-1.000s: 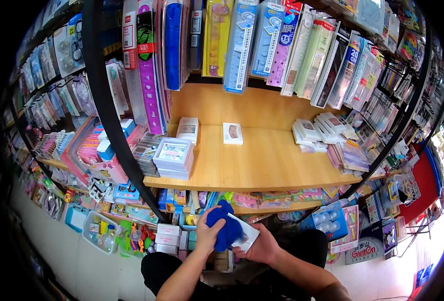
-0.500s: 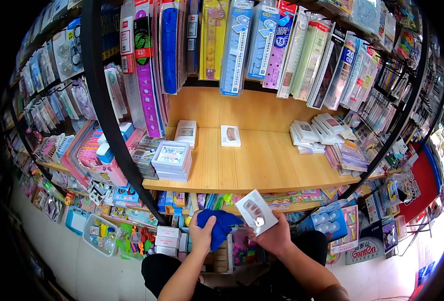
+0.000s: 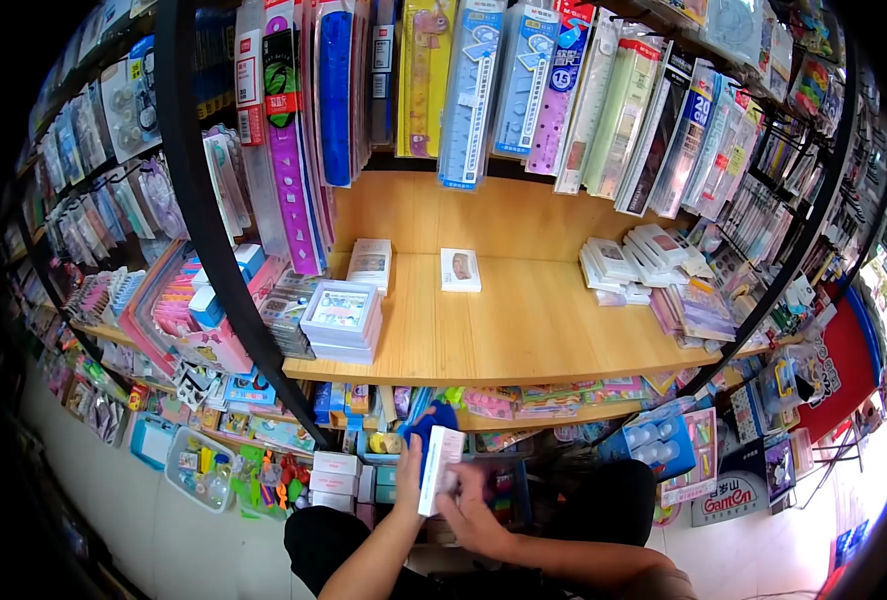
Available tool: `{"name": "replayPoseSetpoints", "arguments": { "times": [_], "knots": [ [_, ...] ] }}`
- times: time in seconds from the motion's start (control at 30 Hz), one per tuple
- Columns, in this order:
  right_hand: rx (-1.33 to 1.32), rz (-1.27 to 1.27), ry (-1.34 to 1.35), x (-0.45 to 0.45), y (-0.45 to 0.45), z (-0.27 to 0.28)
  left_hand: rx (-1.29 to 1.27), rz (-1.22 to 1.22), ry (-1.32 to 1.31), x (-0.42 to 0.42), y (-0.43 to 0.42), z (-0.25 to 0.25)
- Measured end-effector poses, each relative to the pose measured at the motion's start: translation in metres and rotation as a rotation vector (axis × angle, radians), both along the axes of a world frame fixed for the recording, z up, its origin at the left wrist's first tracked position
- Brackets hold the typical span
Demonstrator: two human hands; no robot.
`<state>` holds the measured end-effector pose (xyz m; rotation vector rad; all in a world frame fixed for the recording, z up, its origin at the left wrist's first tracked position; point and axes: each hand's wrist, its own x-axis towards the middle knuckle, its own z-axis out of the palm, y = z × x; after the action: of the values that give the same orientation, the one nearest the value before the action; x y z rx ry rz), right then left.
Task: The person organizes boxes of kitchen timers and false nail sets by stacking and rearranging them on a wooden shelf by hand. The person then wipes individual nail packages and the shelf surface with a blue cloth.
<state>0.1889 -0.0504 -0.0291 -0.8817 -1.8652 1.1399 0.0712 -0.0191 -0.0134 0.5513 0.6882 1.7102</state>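
Note:
My left hand [image 3: 408, 483] is closed around a blue cloth [image 3: 431, 422] and the side of a white box [image 3: 442, 470], which stands tilted on its edge, side facing up. My right hand [image 3: 473, 510] is at the right side of the box with its fingers curled against it, slightly blurred. On the wooden shelf [image 3: 523, 340] ahead, one white box with an oval picture [image 3: 460, 270] lies flat near the back. Stacked white boxes [image 3: 370, 264] and a stack of clear-lidded cases [image 3: 341, 318] are at the shelf's left.
More white boxes [image 3: 655, 246] and flat packets [image 3: 698, 308] are piled at the shelf's right. Packaged rulers [image 3: 471, 95] hang above. A black post [image 3: 208, 200] rises at the left. Below are a bin of small items [image 3: 199, 466] and a blue box [image 3: 653, 442].
The white box has swung left and down, from face-up in my right hand to on edge against my left hand. The blue cloth is now partly behind it.

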Motion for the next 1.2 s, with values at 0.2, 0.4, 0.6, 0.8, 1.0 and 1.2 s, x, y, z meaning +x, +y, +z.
{"name": "replayPoseSetpoints", "arguments": {
  "times": [0.2, 0.4, 0.6, 0.8, 1.0, 1.2],
  "knots": [
    [0.059, -0.178, -0.027, -0.008, 0.018, 0.027, -0.053, -0.057, 0.028, 0.009, -0.014, 0.015],
    [-0.148, -0.453, 0.262, -0.003, 0.055, 0.024, -0.114, -0.138, 0.005, 0.019, -0.022, 0.016],
    [-0.227, -0.483, 0.264, 0.039, 0.093, 0.053, -0.12, -0.259, -0.129, 0.012, -0.022, 0.011],
    [0.017, -0.333, -0.03, 0.035, 0.071, 0.048, 0.027, 0.033, 0.444, 0.024, -0.012, 0.004],
    [0.185, -0.146, -0.06, 0.015, 0.052, 0.032, 0.09, -0.026, 0.051, 0.033, -0.009, 0.008],
    [0.465, -0.153, -0.569, 0.024, 0.05, 0.063, -0.016, -0.189, -0.347, 0.003, 0.0, 0.007]
  ]
}}
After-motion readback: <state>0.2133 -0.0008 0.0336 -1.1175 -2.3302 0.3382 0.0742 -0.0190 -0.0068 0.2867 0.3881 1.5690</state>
